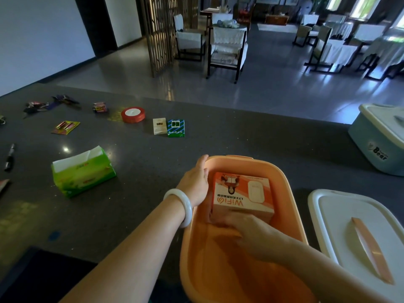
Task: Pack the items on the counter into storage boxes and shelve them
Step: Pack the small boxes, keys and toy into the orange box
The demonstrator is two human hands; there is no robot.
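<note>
Orange storage box [282,171] sat open on the dark surface [153,167] near the front edge, its near end cut off by the frame bottom. Inside, at the far end, lay a WiFi box [242,193], orange & white, printed side up w/ text upside down to the camera. Left hand [195,184], white bangle [180,206] on the wrist, rested over the box's left rim w/ fingers going down beside the WiFi box; fingertips hidden behind the carton, so couldn't tell if they curled on it or just touched. Right hand [251,232] was inside the box at the carton's near side, blurred, fingers reaching to its lower edge; grip unclear, couldn't tell pinch vs. push. White lid [341,217] w/ a peach handle strip lay to the right of the orange box, partly cut off. A light blue storage box [371,147], lid on, stood at the far right, also cut off. Left side of the surface: green tissue pack [84,173], red tape roll [133,114], a white small carton [159,126] touching a green small carton [176,127], a battery pack [65,127], and a marker [9,157]. Keys or similar clutter [37,106] at far left were too small & dark to make out.
</note>
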